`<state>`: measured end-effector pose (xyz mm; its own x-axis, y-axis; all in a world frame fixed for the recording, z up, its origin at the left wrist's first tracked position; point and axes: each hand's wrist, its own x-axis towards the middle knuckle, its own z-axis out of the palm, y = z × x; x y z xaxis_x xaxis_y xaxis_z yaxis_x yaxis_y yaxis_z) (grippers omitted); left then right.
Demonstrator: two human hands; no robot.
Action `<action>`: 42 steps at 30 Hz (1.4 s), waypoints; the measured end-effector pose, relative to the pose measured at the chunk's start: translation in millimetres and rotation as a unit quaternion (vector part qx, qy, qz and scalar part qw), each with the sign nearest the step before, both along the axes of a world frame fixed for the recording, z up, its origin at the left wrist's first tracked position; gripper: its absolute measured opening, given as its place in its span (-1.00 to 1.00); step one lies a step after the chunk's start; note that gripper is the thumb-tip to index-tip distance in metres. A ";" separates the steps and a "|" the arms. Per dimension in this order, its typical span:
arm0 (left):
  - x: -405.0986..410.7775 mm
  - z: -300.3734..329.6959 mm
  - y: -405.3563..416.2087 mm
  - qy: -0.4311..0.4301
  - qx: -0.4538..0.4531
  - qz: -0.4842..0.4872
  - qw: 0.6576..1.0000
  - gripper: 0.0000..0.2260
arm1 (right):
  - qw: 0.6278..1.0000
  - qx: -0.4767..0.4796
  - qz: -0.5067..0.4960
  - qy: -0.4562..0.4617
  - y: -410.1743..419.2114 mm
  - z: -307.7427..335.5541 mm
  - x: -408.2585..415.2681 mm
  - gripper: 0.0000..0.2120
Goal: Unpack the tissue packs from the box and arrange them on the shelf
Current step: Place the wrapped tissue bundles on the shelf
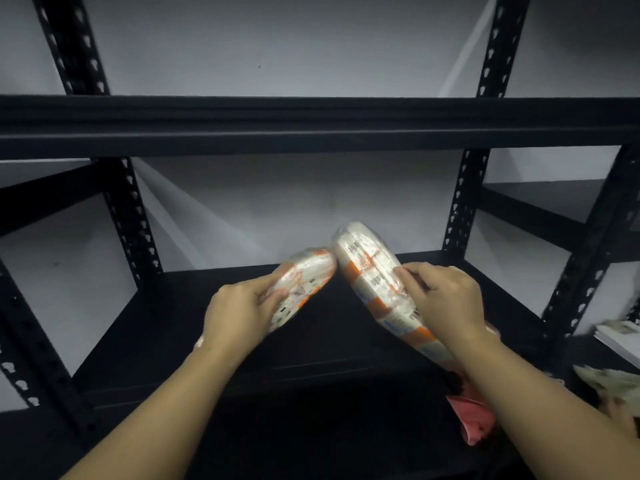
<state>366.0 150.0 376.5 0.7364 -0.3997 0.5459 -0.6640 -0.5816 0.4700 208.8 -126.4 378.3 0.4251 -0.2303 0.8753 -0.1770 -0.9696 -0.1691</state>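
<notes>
The rack fills the view, black slotted posts against a pale wall, and its lower shelf lies dark just beyond the hands — the likely landing place, since both packs are held out over it. Nothing shows on that board where it can be seen, so this looks like an early placement. The right pack is the bigger share of the view: a long plastic-wrapped bundle with orange patches, tilted with its far end up and leaning left. The right hand wraps over its near side, fingers curled on the wrapper. The left pack tilts the opposite way, so the two far ends meet or nearly meet in a peak (whether they touch I cannot tell); that slant probably suits carrying one pack per hand. The left hand holds it from the side, thumb on top, fingers curled beneath. At the lower right sit something pink and some pale papers — the box itself is not in sight.
</notes>
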 end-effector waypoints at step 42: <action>104.4 -26.4 -68.2 0.032 0.221 -0.127 0.966 -0.22 | 0.903 0.097 0.032 0.417 -42.1 -8.7 46.5 -0.12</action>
<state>470.4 81.8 350.1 0.6101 -0.7564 0.2358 -0.7897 -0.5565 0.2581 255.3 -168.5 369.6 0.9360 -0.2964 0.1899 -0.2659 -0.9488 -0.1706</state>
